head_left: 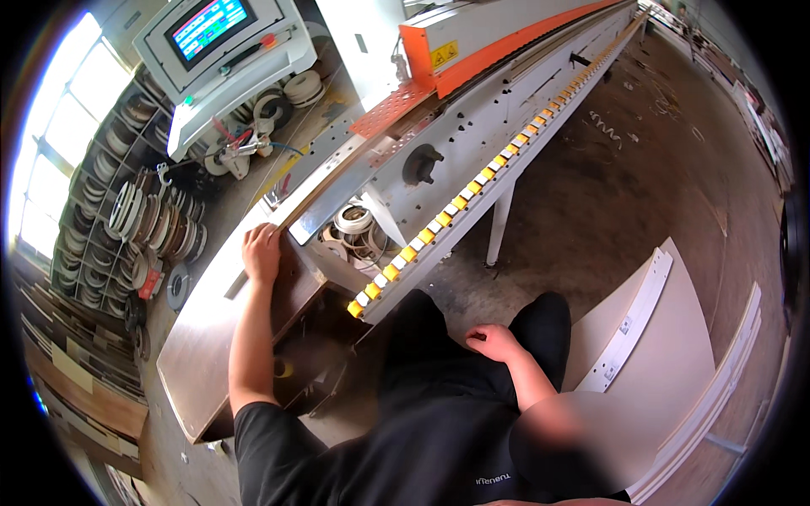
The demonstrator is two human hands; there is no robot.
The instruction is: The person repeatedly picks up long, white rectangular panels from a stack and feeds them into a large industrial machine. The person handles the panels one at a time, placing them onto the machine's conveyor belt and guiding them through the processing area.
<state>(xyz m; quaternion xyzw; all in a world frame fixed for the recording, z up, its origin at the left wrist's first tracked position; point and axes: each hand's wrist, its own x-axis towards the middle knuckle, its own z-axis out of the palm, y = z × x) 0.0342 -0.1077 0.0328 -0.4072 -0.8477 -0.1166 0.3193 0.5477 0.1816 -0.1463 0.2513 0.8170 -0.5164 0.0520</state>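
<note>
Our left hand presses flat, fingers spread, on the brown panel at the machine mouth. Our right hand seems loosely curled, empty, near our thigh. A yellow triangular sticker sits on the orange cover.

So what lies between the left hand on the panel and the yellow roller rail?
In the head view, between the left hand and roller rail: an open machine bay holding coiled edge-band reels.

Smooth brown wood panel; matt white metal machine housing.
</note>
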